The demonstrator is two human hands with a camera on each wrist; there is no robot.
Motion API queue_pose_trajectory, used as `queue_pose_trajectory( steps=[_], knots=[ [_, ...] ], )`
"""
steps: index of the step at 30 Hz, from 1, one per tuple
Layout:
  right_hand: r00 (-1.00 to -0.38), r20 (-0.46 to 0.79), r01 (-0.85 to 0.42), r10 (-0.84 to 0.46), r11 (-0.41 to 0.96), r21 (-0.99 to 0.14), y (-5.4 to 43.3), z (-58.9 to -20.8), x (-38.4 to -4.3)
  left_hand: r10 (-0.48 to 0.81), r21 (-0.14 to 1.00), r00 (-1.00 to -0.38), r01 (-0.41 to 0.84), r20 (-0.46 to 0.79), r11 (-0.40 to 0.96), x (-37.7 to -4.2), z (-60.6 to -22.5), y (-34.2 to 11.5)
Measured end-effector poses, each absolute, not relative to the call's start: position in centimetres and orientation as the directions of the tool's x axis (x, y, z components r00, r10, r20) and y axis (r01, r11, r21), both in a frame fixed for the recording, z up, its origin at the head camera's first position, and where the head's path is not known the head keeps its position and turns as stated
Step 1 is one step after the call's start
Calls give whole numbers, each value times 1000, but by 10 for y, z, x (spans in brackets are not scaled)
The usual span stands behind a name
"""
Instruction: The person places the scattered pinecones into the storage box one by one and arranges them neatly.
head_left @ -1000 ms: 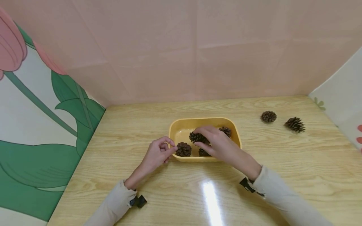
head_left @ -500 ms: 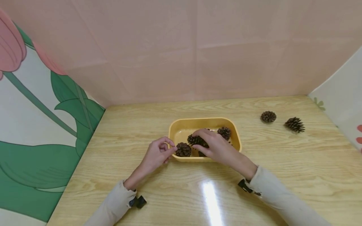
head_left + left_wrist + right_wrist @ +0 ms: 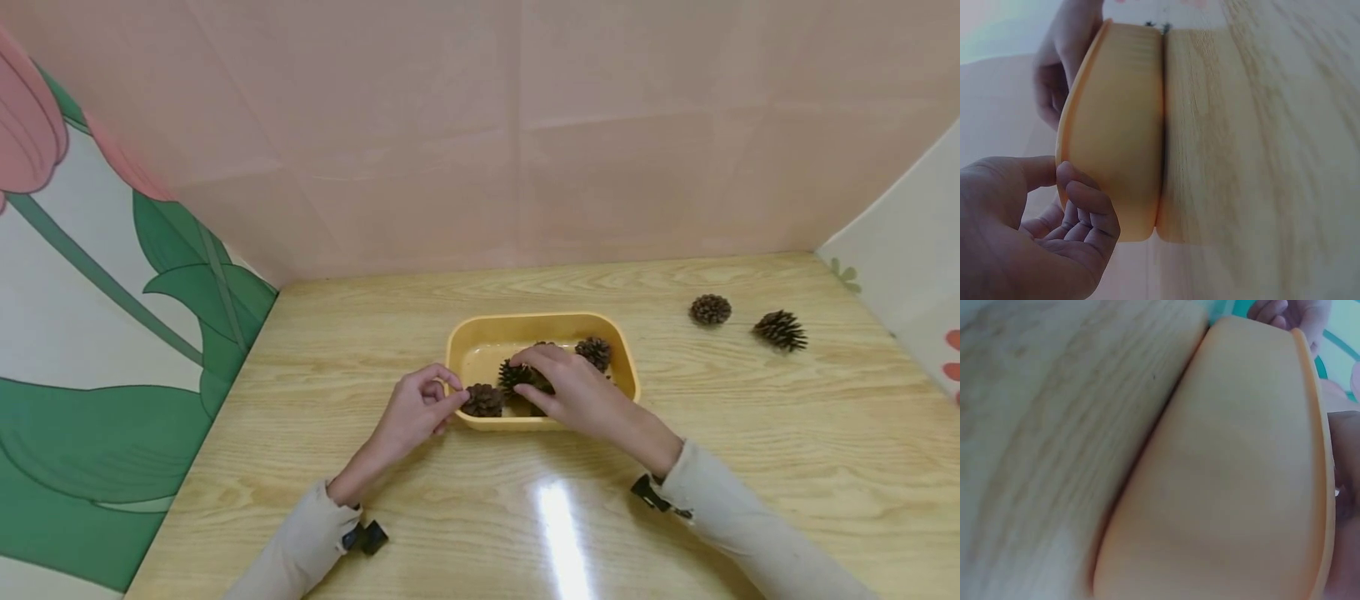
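A yellow plastic box [image 3: 480,335] with several brown pine cones inside sits on the wooden table. My left hand [image 3: 412,407] pinches its rim at the near left corner, thumb inside and fingers outside, as the left wrist view also shows on the box wall [image 3: 1116,131]. Reaching over the front edge, my right hand [image 3: 581,393] grips a dark pine cone [image 3: 510,377] low in the box between thumb and fingers. Another pine cone [image 3: 483,402] lies at the near left, and one more pine cone [image 3: 594,353] at the far right corner. My right hand partly hides others.
Two loose pine cones lie on the table to the right: a rounder pine cone [image 3: 710,310] and a spiky, open pine cone [image 3: 781,331]. A pink covered wall [image 3: 517,167] rises behind the table, with a flower-painted panel [image 3: 112,433] along the left.
My right hand has moved slightly left and lower into the box with its pine cone. The near-left cone has shifted a little toward the front left. My left hand stays at the rim.
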State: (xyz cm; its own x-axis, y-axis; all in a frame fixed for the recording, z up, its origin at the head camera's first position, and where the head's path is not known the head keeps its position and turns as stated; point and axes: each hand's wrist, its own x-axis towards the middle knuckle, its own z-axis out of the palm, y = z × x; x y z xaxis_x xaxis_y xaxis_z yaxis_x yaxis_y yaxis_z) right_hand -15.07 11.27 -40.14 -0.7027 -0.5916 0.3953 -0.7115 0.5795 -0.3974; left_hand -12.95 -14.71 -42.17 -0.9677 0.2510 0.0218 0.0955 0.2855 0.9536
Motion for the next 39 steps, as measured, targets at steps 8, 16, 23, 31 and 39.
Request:
queue_pose_trajectory(
  steps=[8,16,23,31,39],
  knots=[
    [-712,401,-702,-576,598,-387,122,-390,-153,237,956,-971,55,-15,287,-128,-418,-145],
    [-719,416,-694,-557,598,-401,133,-381,-157,240,961,-971,69,2,269,-128,-422,-147],
    [-746,407,-665,-527,613,-426,148,-370,-160,243,959,-970,75,7,273,-128,-421,-146],
    [-796,397,-603,-458,664,-442,167,-361,-166,243,959,-970,73,5,273,-129,-421,-146],
    [-804,417,-587,-424,674,-448,182,-357,-169,250,956,-968,88,15,281,-129,-422,-147]
  ],
)
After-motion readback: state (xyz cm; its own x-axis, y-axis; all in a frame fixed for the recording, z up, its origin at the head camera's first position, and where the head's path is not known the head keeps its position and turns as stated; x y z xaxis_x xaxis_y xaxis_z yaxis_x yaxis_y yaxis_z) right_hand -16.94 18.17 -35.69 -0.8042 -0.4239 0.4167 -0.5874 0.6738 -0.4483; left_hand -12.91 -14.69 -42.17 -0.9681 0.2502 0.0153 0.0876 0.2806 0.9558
